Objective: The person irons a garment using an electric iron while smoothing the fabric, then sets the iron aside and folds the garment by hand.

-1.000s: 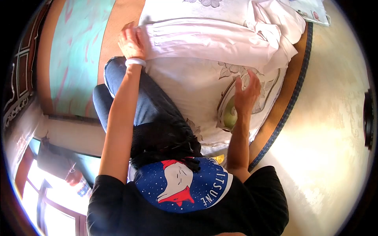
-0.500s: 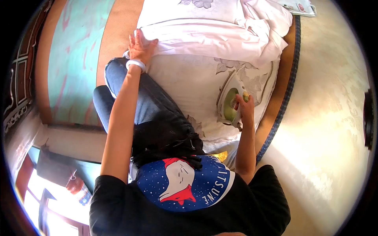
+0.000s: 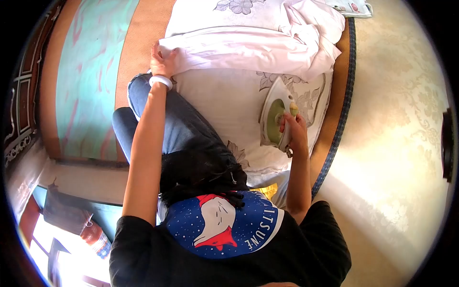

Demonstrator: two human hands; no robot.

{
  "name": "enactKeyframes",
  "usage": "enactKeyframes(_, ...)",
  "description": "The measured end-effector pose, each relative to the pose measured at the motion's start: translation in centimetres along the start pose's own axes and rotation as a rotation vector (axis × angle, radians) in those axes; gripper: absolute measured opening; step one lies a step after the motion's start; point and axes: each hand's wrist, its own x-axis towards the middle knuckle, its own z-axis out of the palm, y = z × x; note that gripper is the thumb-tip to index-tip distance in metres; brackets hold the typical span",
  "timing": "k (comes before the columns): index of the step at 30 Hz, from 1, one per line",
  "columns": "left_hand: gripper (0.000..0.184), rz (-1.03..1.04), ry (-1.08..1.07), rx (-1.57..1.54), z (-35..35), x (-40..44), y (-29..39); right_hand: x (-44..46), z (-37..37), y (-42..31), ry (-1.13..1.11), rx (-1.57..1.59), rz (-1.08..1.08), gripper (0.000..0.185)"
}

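A white and green iron [image 3: 276, 117] is in my right hand [image 3: 295, 130], its fingers wrapped round the handle. The iron stands over the flowered white sheet [image 3: 205, 100], its pointed end toward the garment. A pale pinkish-white garment [image 3: 239, 50] lies across the sheet, flat on the left and bunched on the right. At its left end is my left hand [image 3: 162, 63], touching the edge with thumb and fingers apart. A white bracelet [image 3: 161, 81] circles my left wrist.
Dark jeans [image 3: 184, 117] cover my folded legs beside the sheet. A turquoise strip [image 3: 93, 81] runs along the mat at the left. The mat's dark woven border [image 3: 345, 100] curves down the right. A printed plastic bag [image 3: 353, 7] lies at the top right.
My right hand has closed on the iron's handle, and the iron is now tilted more upright. My left hand has shifted slightly at the garment's left end.
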Motion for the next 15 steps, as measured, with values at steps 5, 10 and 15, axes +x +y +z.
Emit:
enactKeyframes(5, 0.073, -0.18, -0.051, -0.184, -0.7, -0.5, 0.4, 0.7, 3.1, -3.8, -0.211, 0.049, -0.08, 0.016)
enactKeyframes(10, 0.06, -0.029, 0.21, 0.388, -0.6, -1.6, 0.0, 3.5, 7.8, -5.2, -0.36, 0.015, -0.106, 0.019)
enactKeyframes(15, 0.059, 0.518, -0.055, 0.939, 0.7, -4.1, 3.2, 5.7, 11.9, -6.3, -0.46, -0.041, -0.167, 0.026)
